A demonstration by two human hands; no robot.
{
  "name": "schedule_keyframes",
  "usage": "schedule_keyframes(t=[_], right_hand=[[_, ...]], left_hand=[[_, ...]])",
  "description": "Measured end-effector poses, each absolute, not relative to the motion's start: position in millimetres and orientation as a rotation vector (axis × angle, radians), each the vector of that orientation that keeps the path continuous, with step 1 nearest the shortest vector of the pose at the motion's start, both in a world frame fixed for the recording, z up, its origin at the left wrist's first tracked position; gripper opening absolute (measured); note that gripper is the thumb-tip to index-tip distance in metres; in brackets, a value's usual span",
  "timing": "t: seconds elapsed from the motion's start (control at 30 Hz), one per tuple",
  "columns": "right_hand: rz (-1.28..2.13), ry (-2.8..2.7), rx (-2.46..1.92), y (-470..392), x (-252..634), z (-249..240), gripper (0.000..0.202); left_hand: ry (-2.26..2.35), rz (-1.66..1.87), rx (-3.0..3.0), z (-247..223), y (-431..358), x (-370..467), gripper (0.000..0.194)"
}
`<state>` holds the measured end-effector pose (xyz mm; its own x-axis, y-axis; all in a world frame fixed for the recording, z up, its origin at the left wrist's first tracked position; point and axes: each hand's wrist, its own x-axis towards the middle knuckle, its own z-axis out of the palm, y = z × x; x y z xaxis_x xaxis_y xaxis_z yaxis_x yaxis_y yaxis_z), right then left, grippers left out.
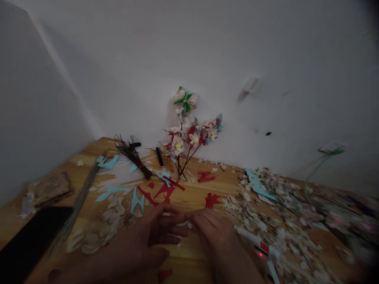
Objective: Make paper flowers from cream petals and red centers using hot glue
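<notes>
My left hand (pixel 161 232) is low in the middle of the head view, its fingers stretched and apart, thumb away from them. Close beside it, my right hand (pixel 211 227) has its fingers drawn together, the tips touching or nearly touching the left fingertips. A small pale scrap (pixel 189 225) shows between the hands; whether it is held is too blurred to tell. Right of my right hand lies a white glue gun (pixel 251 238) with a red light on. Red paper cutouts (pixel 167 193) and a blue paper cutout (pixel 137 200) lie just beyond my fingers.
Branches with artificial blossoms (pixel 189 138) stand against the wall. Behind my left hand lie a bundle of brown twigs (pixel 133 156) and pale petals (pixel 112 215). A dark flat object (pixel 35 232) sits at left. Heaped blossoms (pixel 275 225) cover the right side of the wooden table (pixel 189 189).
</notes>
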<state>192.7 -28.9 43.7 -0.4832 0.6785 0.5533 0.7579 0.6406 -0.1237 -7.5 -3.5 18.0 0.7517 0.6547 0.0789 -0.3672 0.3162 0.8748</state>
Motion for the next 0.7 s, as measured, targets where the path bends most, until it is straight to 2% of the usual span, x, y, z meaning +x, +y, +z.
schedule_keyframes(t=[0.13, 0.33, 0.43, 0.7], right_hand=[[-0.276, -2.317, -1.133, -29.8, 188.7, 42.6, 0.035], [-0.339, -2.120, -1.237, -22.6, 197.4, 31.6, 0.025], [-0.278, -2.080, -1.225, -22.9, 201.5, 32.5, 0.020], [-0.099, -2.164, -1.090, -27.1, 194.5, 37.5, 0.023]], left_hand=[[0.316, 0.697, 1.046, 17.9, -3.9, -6.2, 0.053], [0.317, 0.702, 1.020, 13.3, -2.6, -6.5, 0.056], [0.306, 0.717, 1.010, 10.6, -2.3, -6.3, 0.056], [0.289, 0.728, 0.998, 9.0, -0.3, -5.5, 0.051]])
